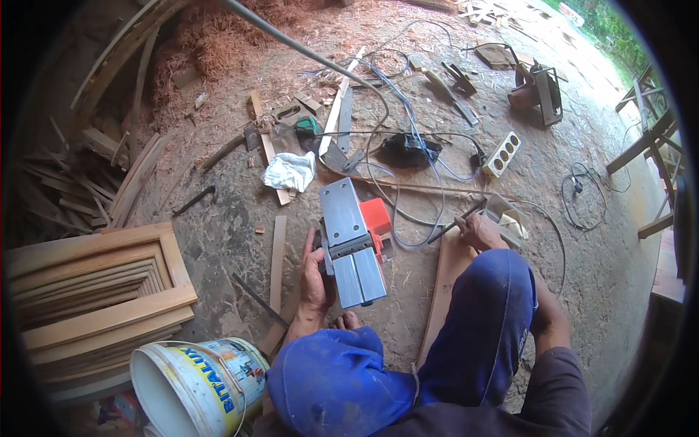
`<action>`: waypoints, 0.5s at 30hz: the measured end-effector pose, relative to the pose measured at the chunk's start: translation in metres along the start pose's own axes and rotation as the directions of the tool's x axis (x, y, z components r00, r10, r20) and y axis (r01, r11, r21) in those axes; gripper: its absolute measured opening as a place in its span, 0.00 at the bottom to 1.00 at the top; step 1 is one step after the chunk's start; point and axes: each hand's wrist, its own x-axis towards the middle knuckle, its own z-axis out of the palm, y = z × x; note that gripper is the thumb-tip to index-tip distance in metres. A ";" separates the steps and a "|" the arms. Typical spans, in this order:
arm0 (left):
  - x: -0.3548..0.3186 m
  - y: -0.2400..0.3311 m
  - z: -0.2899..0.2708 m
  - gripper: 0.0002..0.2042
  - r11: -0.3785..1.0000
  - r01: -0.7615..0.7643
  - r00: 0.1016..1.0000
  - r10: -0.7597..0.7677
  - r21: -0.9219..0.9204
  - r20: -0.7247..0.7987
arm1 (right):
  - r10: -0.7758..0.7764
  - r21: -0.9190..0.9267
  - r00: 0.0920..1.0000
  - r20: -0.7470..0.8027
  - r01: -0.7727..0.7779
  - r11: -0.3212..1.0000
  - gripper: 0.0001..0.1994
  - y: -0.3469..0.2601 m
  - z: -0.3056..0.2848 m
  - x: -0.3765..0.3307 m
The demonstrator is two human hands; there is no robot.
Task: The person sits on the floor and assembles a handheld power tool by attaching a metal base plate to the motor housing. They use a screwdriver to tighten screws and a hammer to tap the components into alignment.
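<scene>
In the middle, an electric planer (349, 244) is turned with its flat metal sole and blade slot facing up; its red body shows on the right side. My left hand (314, 280) is closed round the planer's left side, and most of its fingers are hidden behind the tool. Off to the right, past my raised knee, my right hand (480, 231) is closed on a thin dark rod (450, 227), whose exact kind I cannot make out. Right beside that hand sits a small open box (507, 215) with pale pieces in it. Beneath the hand lies a wooden board (445, 280).
A white bucket (171, 386) lies tilted at lower left, below stacked wooden frames (102, 291). Cables, a white power strip (501, 154), a white cloth (289, 172) and a dark power tool (535, 95) lie on the floor ahead. Wood shavings (211, 58) are heaped behind.
</scene>
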 end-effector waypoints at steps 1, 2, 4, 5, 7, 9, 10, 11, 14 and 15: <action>0.000 0.009 0.008 0.38 1.000 0.007 1.000 -0.007 0.022 0.008 | -0.037 -0.025 0.999 0.016 0.037 0.999 0.29 -0.011 -0.005 0.000; 0.000 0.017 0.013 0.38 0.999 0.014 1.000 -0.015 0.041 0.015 | -0.073 -0.053 0.997 0.032 0.075 0.996 0.28 -0.030 -0.023 -0.008; -0.001 0.034 0.036 0.38 0.993 0.062 0.997 -0.067 0.100 0.043 | -0.130 0.278 0.989 0.070 0.106 0.955 0.27 -0.052 -0.055 -0.026; 0.002 0.040 0.050 0.38 0.991 0.090 0.992 -0.099 0.098 0.084 | -0.163 0.602 0.985 0.064 0.093 0.793 0.28 -0.059 -0.073 -0.034; -0.001 0.062 0.063 0.37 0.983 0.120 0.985 -0.136 0.139 0.107 | -0.339 0.896 0.939 0.062 0.097 0.432 0.30 -0.087 -0.096 -0.039; 0.003 0.070 0.091 0.34 0.977 0.128 0.975 -0.156 0.169 0.159 | -0.501 0.939 0.863 0.057 0.125 0.322 0.34 -0.088 -0.134 -0.055; 0.005 0.077 0.103 0.34 0.976 0.125 0.970 -0.157 0.177 0.185 | -0.551 0.972 0.835 -0.002 0.132 0.196 0.34 -0.089 -0.137 -0.054; 0.004 0.084 0.115 0.34 0.975 0.122 0.964 -0.161 0.185 0.211 | -0.592 0.989 0.803 -0.066 0.132 0.069 0.34 -0.089 -0.137 -0.051; -0.003 0.098 0.155 0.31 0.964 0.081 0.968 -0.136 0.252 0.210 | -0.588 0.978 0.789 -0.180 0.205 -0.025 0.34 -0.086 -0.158 -0.056; -0.003 0.100 0.166 0.31 0.962 0.077 0.970 -0.133 0.262 0.204 | -0.568 0.970 0.797 -0.205 0.244 -0.007 0.33 -0.084 -0.169 -0.060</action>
